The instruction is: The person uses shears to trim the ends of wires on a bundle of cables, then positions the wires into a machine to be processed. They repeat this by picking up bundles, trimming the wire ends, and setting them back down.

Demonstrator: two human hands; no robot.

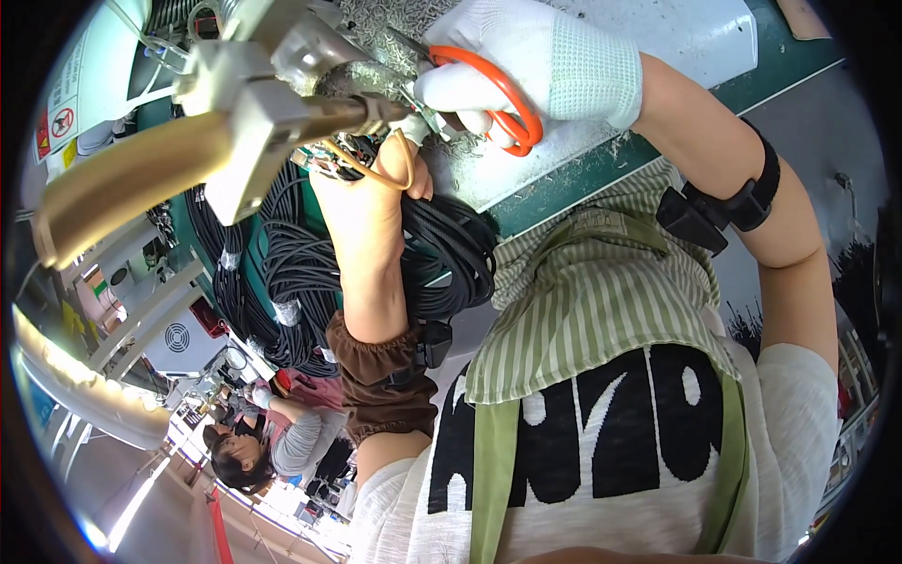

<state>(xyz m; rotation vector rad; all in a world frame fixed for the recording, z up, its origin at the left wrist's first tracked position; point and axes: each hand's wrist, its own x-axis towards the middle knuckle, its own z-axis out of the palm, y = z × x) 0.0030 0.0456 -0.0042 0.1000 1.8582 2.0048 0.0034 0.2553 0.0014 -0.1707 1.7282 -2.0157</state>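
Note:
My right hand point(526, 70), in a white knitted glove, is closed round a pair of scissors with orange loop handles point(532, 120). Its metal blades reach toward the fingertips of my left hand point(406, 169). The left fingers are curled and pressed together just below the blades, and what they pinch is hidden. Beside that hand is a cluster of thin coloured wire ends point(349, 155), with a tan loop point(402, 167) near the wrist. Black cables point(451, 263) hang in coils under and beside my left forearm.
A metal fixture with a blurred tan handle point(141, 183) looms close at upper left. Pale clippings point(601, 23) litter the white work surface point(695, 38) on a green bench point(554, 193). A co-worker point(272, 442) sits at lower left, near a white box fan unit point(177, 336).

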